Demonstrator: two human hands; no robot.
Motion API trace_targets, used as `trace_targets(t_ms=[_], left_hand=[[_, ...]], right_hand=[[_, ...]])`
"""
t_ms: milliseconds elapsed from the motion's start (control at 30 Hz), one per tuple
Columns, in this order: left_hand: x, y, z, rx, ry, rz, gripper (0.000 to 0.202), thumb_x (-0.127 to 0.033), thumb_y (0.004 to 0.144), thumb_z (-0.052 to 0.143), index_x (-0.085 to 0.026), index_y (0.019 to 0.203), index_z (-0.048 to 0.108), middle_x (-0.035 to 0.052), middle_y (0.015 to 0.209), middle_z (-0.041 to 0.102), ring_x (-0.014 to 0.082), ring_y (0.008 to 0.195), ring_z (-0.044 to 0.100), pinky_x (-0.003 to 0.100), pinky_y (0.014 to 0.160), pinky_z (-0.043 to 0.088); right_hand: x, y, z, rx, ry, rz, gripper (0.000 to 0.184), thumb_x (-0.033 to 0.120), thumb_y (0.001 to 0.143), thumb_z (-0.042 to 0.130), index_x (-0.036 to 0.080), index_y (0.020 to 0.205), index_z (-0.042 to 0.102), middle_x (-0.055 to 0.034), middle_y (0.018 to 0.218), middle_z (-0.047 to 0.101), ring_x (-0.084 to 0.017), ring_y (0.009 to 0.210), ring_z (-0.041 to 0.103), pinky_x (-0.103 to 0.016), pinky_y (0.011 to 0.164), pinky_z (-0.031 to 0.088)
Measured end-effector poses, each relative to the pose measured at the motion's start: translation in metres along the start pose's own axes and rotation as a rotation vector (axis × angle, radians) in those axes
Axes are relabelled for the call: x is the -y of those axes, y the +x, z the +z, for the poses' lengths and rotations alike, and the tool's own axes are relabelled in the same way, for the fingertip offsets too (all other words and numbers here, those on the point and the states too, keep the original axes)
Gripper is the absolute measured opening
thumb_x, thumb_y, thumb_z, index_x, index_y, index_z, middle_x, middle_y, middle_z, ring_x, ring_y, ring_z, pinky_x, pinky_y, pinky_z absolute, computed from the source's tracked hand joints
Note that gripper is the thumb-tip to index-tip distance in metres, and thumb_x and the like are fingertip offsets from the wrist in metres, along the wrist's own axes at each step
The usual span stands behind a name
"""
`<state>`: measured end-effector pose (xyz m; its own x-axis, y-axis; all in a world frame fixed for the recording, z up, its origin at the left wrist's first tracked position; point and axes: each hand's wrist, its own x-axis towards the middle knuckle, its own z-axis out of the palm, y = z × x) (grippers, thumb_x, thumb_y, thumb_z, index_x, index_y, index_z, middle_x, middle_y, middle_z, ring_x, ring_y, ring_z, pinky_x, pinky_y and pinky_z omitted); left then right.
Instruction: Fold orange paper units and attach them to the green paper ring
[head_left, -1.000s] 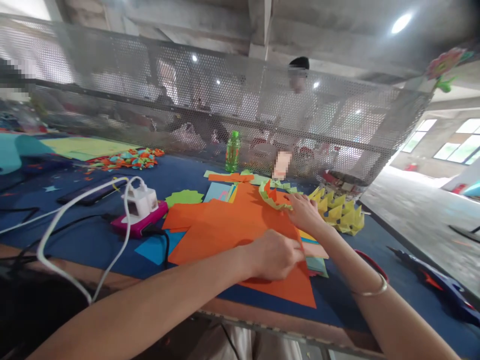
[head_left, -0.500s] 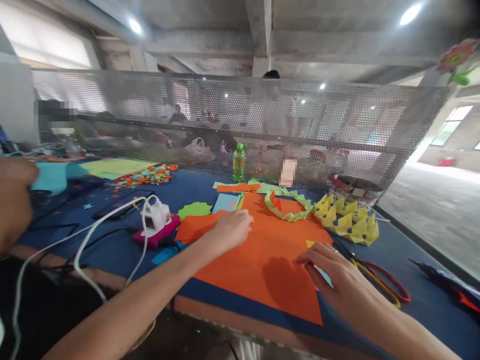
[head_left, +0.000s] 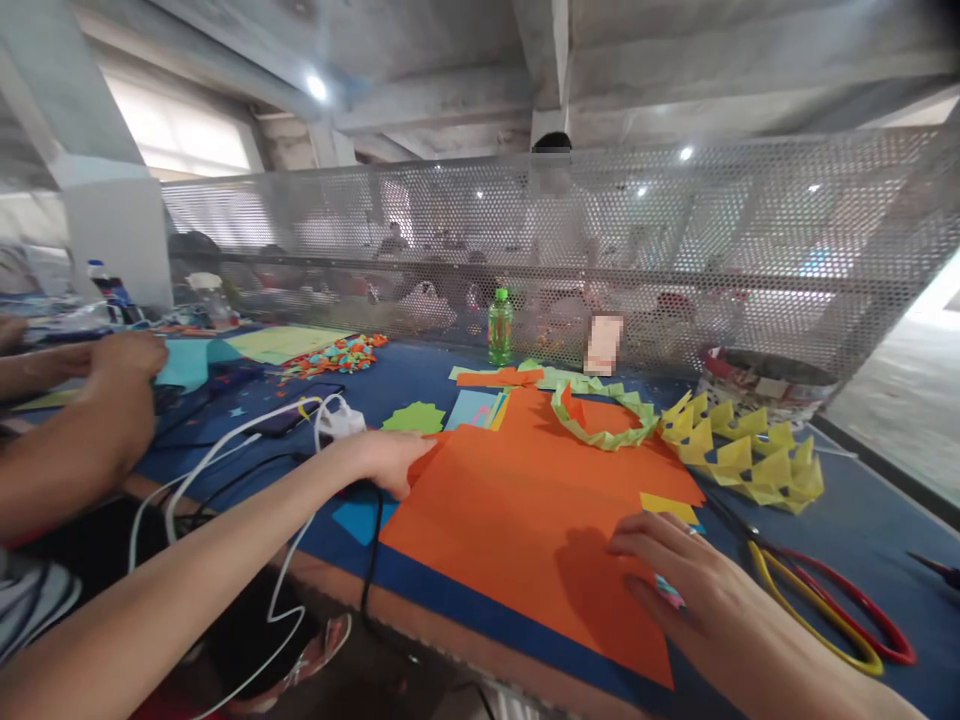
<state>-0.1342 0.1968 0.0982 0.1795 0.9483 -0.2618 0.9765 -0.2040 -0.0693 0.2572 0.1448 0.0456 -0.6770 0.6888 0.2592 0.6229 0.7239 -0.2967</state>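
Observation:
A large orange sheet of paper (head_left: pixel 525 520) lies on the blue tabletop in front of me. My left hand (head_left: pixel 394 460) is at its left edge, fingers stretched out and touching the paper, the fingertips partly blurred. Over the right edge lies my right hand (head_left: pixel 667 560), fingers slightly bent and apart, with a ring on one finger. Small yellow paper (head_left: pixel 667 508) shows just beyond it. Farther up on the orange paper sits a green folded-paper ring (head_left: pixel 600 440). To its right stands a yellow folded-paper ring (head_left: pixel 780 470).
Scissors (head_left: pixel 817 600) with red and yellow handles lie right of my right hand. A white charger (head_left: pixel 349 418) and cables are beside my left wrist. Behind are a green bottle (head_left: pixel 499 330), a bucket (head_left: pixel 765 385) and a mesh screen (head_left: pixel 450 220). At left, another person's hand (head_left: pixel 131 370) holds blue paper.
My left hand has moved left from the middle of the orange paper to its left edge, its fingers straightening. My right hand stays near the right edge. The view has shifted left.

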Motion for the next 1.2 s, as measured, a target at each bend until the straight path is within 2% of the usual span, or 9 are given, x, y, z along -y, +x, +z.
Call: trace_targets(t_ms=[133,300,500,633,700,800,1000,1100,1200], left_hand=[[-0.001,0.0,0.006,-0.001,0.01,0.021,0.064,-0.028,0.072,0.074,-0.024,0.134,0.056,0.0139,0.124,0.066,0.032,0.112,0.065,0.036,0.086,0.053],[-0.006,0.001,0.017,-0.083,0.015,-0.077,0.029,-0.031,0.094,0.062,-0.019,0.12,0.062,0.0082,0.115,0.067,0.0235,0.101,0.066,0.041,0.086,0.055],[-0.002,0.007,0.012,-0.316,0.051,-0.411,0.032,-0.036,0.096,0.06,-0.016,0.121,0.06,0.0079,0.114,0.065,0.0197,0.093,0.066,0.039,0.08,0.058],[-0.008,-0.002,-0.007,-0.497,0.093,-0.461,0.025,-0.025,0.099,0.047,-0.011,0.114,0.06,0.0118,0.093,0.07,0.0253,0.084,0.069,0.039,0.072,0.055],[-0.019,-0.008,-0.017,-0.574,0.094,-0.423,0.026,-0.019,0.096,0.042,-0.01,0.112,0.06,0.0149,0.09,0.071,0.0294,0.084,0.07,0.039,0.072,0.053],[-0.045,-0.014,-0.022,-0.64,0.05,-0.279,0.028,-0.019,0.094,0.041,-0.015,0.116,0.058,0.0131,0.103,0.073,0.03,0.093,0.07,0.038,0.077,0.053],[-0.109,-0.01,0.004,-0.588,-0.084,0.158,0.041,-0.012,0.086,0.048,-0.021,0.126,0.054,0.009,0.129,0.067,0.0248,0.112,0.066,0.035,0.094,0.052],[-0.132,-0.004,0.019,-0.53,-0.097,0.295,0.041,-0.006,0.081,0.051,-0.021,0.119,0.056,0.0095,0.125,0.068,0.0252,0.112,0.066,0.037,0.095,0.053],[-0.144,0.001,0.029,-0.496,-0.093,0.365,0.042,-0.003,0.079,0.049,-0.019,0.117,0.055,0.012,0.122,0.068,0.0274,0.113,0.065,0.04,0.095,0.053]], right_hand=[[-0.008,0.002,0.006,0.019,-0.002,-0.024,0.03,0.016,0.095,0.047,0.031,0.118,0.059,-0.0077,0.124,0.061,-0.027,0.114,0.061,-0.045,0.093,0.055],[-0.01,0.007,0.008,0.013,-0.027,-0.07,0.03,0.016,0.093,0.049,0.029,0.115,0.063,-0.0094,0.121,0.065,-0.028,0.109,0.065,-0.047,0.091,0.056],[-0.009,0.012,0.008,0.022,-0.043,-0.08,0.034,0.014,0.092,0.046,0.024,0.118,0.066,-0.0122,0.124,0.067,-0.029,0.108,0.066,-0.048,0.09,0.057],[-0.006,0.014,0.013,0.1,-0.044,-0.125,0.043,0.022,0.097,0.048,0.025,0.139,0.057,-0.0101,0.142,0.06,-0.029,0.127,0.059,-0.048,0.103,0.052],[-0.003,0.014,0.013,0.179,-0.051,-0.133,0.043,0.031,0.1,0.048,0.024,0.142,0.056,-0.0079,0.147,0.055,-0.03,0.135,0.052,-0.049,0.11,0.047],[0.002,0.011,0.004,0.273,-0.045,-0.123,0.047,0.037,0.101,0.047,0.024,0.147,0.05,-0.005,0.152,0.049,-0.03,0.14,0.045,-0.051,0.114,0.042],[-0.001,0.0,-0.029,0.363,0.01,-0.136,0.05,0.022,0.097,0.053,0.033,0.146,0.05,0.0009,0.151,0.051,-0.022,0.141,0.045,-0.044,0.119,0.035],[-0.002,-0.005,-0.033,0.309,-0.003,-0.132,0.043,0.023,0.097,0.056,0.03,0.139,0.057,-0.0035,0.145,0.058,-0.024,0.137,0.05,-0.045,0.117,0.036],[0.006,-0.011,-0.026,0.201,-0.028,-0.134,0.037,0.03,0.093,0.063,0.021,0.129,0.066,-0.0101,0.135,0.065,-0.028,0.125,0.06,-0.046,0.11,0.046]])
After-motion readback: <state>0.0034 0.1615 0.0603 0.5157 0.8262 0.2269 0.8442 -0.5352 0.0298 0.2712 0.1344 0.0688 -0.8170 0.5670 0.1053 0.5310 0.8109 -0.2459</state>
